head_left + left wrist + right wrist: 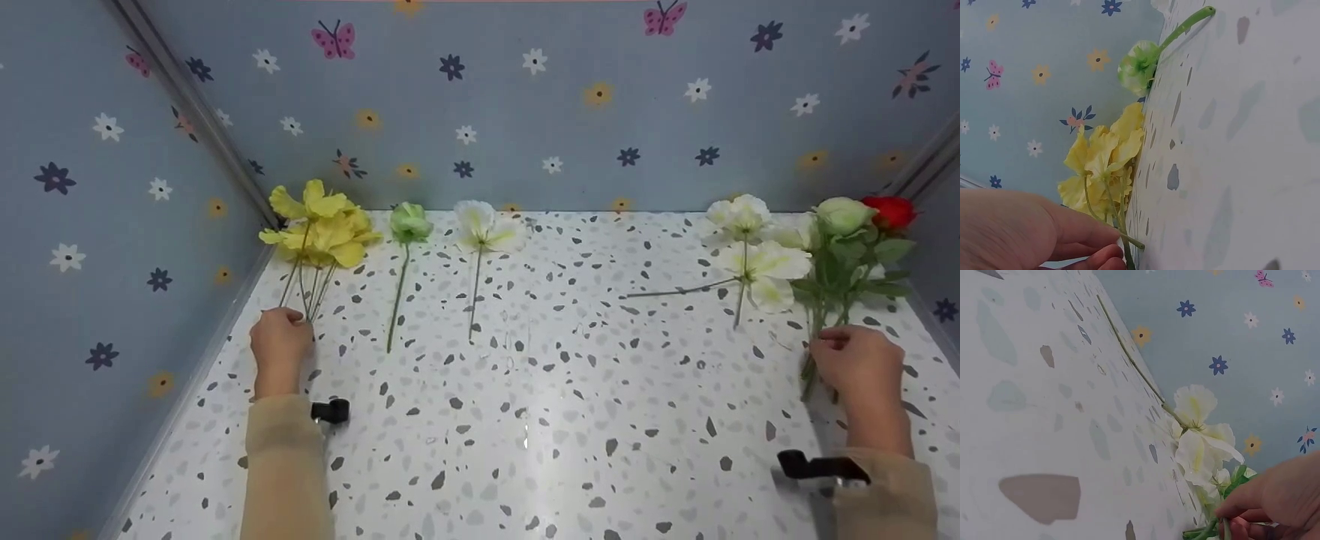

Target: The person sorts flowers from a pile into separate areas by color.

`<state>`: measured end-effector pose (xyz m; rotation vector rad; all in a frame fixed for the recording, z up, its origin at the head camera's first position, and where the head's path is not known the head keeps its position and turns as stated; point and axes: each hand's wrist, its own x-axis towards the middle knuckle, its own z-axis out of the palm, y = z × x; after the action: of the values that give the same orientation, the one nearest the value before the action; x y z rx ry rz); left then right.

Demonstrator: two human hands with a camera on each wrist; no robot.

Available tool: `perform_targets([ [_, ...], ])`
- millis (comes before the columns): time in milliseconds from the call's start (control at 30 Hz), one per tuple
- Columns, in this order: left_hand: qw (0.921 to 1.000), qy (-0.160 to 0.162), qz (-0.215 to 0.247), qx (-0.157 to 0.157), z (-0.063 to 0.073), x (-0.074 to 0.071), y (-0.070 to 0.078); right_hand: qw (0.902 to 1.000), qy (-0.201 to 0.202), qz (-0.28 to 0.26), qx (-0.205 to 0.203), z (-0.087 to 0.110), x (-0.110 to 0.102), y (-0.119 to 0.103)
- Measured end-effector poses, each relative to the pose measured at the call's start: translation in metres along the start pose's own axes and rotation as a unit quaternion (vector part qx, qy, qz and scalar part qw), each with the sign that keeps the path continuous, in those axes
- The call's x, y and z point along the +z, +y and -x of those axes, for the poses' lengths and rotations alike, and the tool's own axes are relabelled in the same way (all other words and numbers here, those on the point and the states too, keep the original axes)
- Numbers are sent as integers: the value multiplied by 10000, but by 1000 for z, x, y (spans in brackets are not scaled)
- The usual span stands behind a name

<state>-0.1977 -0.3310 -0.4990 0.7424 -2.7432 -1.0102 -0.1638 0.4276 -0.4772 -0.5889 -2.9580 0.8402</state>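
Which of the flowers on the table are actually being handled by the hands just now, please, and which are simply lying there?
In hand:
- yellow flowers, stems pinched by the left hand
- leafy bunch with the red rose and a pale green bud, stems gripped by the right hand

Lying about:
- green flower
- white flower
- two white flowers, near the right hand

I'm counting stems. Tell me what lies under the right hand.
The right hand pinches green stems of the bunch with a pale green bud and a red rose. The fingers cover part of the stems, so their number cannot be told.
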Motion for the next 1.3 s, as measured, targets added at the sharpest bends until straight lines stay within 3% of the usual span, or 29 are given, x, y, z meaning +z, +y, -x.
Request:
perform_targets([
  [367, 10000, 34, -15, 90, 4, -1, 6, 9991, -276, -145, 271, -1, -6, 0],
  [567, 10000, 7, -11, 64, 8, -4, 15, 9915, -412, -926, 821, 2, -12, -13],
  [700, 9994, 146, 80, 313, 12, -6, 24, 9822, -395, -1484, 1083, 7, -17, -27],
  [967, 9954, 284, 556, 722, 25, -6, 53, 9684, 10, -2438, 519, 20, -26, -47],
  [1067, 9917, 319, 814, 940, 32, -2, 66, 9516, 139, -3056, 280, 24, -27, -57],
  [1133, 9881, 319, 1001, 1123, 37, 2, 74, 9336, 163, -3579, 102, 27, -25, -65],
  [1300, 9757, 243, 1465, 1609, 51, 14, 96, 8640, -125, -5002, -557, 34, -12, -85],
])
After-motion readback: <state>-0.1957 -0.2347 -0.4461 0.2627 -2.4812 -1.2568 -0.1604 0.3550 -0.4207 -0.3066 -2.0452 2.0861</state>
